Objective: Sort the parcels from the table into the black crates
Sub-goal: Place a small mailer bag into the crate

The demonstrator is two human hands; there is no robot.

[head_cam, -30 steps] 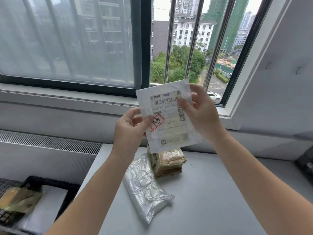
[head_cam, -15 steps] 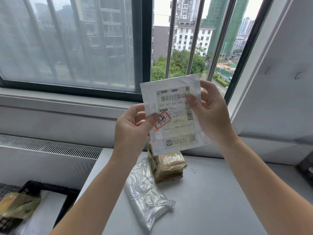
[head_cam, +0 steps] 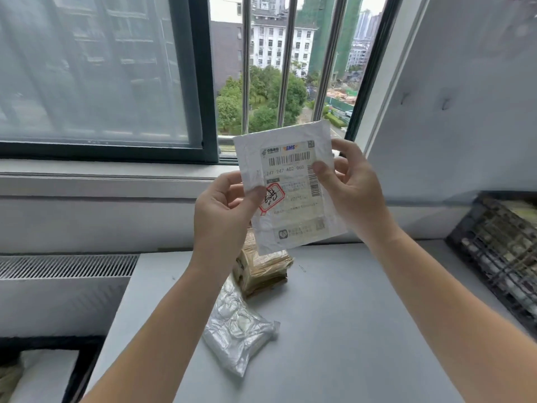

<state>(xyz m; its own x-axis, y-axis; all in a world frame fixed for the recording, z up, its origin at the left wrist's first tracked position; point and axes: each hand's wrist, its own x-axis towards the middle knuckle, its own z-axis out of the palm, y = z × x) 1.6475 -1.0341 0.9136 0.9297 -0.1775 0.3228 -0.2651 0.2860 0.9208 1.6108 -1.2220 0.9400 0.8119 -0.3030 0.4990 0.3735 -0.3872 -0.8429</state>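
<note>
White envelope [head_cam: 290, 199], pinched by left hand [head_cam: 223, 210] and right hand [head_cam: 354, 193] above the table [head_cam: 348, 315]: a misread label [head_cam: 290, 170] could mean the wrong crate [head_cam: 491, 251].

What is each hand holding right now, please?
Left hand: pinches the white parcel.
Right hand: pinches the same parcel.

A dark-framed window [head_cam: 87, 68] spans the back wall. Beyond it stand metal bars [head_cam: 246, 68], green trees [head_cam: 261, 109] and a white building [head_cam: 276, 39]. Below it runs a pale sill [head_cam: 101, 175]; lower left of it is a slatted vent grille [head_cam: 66, 266].
</note>
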